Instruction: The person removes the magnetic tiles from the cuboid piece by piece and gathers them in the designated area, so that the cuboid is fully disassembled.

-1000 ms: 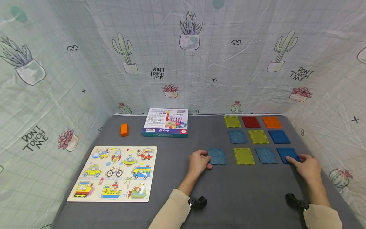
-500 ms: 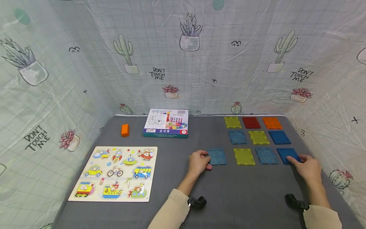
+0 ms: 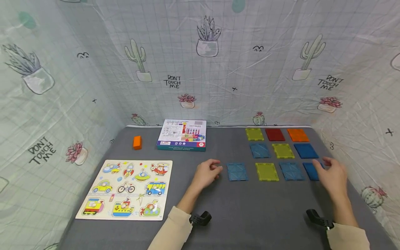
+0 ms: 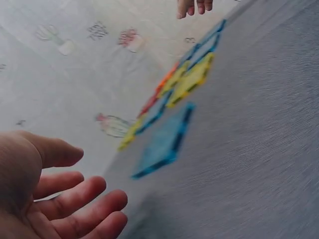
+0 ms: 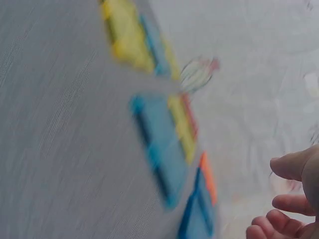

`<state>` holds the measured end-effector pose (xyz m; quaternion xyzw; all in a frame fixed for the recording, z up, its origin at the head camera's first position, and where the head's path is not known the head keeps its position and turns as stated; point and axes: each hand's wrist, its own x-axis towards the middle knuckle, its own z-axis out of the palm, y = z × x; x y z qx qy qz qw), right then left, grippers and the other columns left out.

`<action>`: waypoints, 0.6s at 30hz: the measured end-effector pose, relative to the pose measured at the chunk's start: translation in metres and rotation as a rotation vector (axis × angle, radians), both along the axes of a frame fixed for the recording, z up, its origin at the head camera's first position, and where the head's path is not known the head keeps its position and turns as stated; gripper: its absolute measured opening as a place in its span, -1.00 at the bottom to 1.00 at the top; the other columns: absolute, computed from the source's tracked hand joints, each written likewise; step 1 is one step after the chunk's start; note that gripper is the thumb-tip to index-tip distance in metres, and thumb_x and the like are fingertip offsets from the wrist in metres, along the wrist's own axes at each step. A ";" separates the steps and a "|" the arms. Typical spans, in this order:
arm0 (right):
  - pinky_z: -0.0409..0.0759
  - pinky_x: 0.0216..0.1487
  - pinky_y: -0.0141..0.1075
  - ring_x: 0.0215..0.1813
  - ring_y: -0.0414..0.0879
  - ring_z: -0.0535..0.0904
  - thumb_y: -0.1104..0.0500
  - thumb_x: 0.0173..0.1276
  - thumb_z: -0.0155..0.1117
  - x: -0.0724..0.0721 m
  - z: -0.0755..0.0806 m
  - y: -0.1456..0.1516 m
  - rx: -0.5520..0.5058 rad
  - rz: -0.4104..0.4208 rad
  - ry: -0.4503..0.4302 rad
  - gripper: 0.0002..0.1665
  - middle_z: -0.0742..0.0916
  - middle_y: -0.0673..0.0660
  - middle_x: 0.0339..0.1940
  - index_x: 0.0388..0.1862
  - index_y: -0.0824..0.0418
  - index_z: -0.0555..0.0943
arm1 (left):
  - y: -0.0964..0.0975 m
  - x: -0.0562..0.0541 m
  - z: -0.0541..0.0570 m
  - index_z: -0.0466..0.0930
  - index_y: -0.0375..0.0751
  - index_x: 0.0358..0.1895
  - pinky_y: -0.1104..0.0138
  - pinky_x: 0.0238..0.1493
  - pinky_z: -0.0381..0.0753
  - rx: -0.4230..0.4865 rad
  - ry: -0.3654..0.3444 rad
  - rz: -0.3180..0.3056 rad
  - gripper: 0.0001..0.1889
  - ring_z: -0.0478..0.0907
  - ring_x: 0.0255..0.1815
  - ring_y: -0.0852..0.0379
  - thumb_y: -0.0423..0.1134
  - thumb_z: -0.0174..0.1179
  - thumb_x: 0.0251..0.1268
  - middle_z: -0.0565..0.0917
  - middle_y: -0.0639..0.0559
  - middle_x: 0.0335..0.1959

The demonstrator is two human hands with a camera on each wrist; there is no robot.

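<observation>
My left hand [image 3: 206, 173] hovers just left of a translucent light-blue square tile [image 3: 237, 172], apart from it, fingers loosely bent and holding nothing. On the right, my right hand [image 3: 334, 177] is raised over the right edge of a dark blue tile [image 3: 310, 171] and hides part of it; the right wrist view shows nothing between its fingers. Between the hands lie a yellow tile [image 3: 267, 172] and another light-blue tile [image 3: 291, 170], completing the front row. Behind it are a light-blue tile [image 3: 259, 150], a yellow tile [image 3: 283, 150] and a dark blue tile [image 3: 306, 150].
The back row has a yellow tile [image 3: 254, 134], a red tile [image 3: 275, 134] and an orange tile [image 3: 298, 135]. A picture puzzle board [image 3: 125, 189] lies left, with an orange block [image 3: 137, 142] behind it. A flat toy box [image 3: 182, 135] sits by the patterned curtain [image 3: 234, 62].
My left hand has let go of the light-blue tile and drawn back left. My right hand has lifted off the dark blue tile. The tiles stay in place.
</observation>
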<state>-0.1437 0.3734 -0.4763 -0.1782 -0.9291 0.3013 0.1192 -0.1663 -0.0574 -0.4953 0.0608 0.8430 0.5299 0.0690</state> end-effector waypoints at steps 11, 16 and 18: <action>0.31 -0.37 -0.63 -0.04 0.19 0.59 -0.10 0.49 0.16 -0.006 0.045 -0.053 -0.014 0.100 0.175 -0.30 0.58 0.44 0.20 0.30 0.45 0.48 | -0.050 -0.002 0.047 0.59 -0.12 0.25 0.30 -0.25 0.73 -0.085 0.205 0.125 -0.57 0.70 -0.20 0.11 -0.05 0.21 0.39 0.75 -0.03 -0.06; 0.29 -0.27 -0.71 0.09 0.25 0.55 -0.11 0.47 0.19 -0.001 0.059 -0.082 -0.046 0.119 0.228 -0.32 0.56 0.37 0.24 0.34 0.36 0.48 | -0.070 0.009 0.061 0.51 -0.09 0.34 0.12 -0.02 0.77 -0.142 0.288 0.187 -0.50 0.72 0.02 0.00 -0.05 0.23 0.38 0.70 -0.04 0.08; 0.32 -0.20 -0.67 0.11 0.27 0.55 -0.08 0.45 0.22 0.001 0.062 -0.093 -0.046 0.142 0.264 -0.33 0.56 0.37 0.25 0.35 0.34 0.48 | -0.077 0.016 0.064 0.50 -0.09 0.36 0.05 0.09 0.73 -0.195 0.334 0.209 -0.48 0.67 0.12 -0.05 -0.05 0.24 0.38 0.66 -0.06 0.16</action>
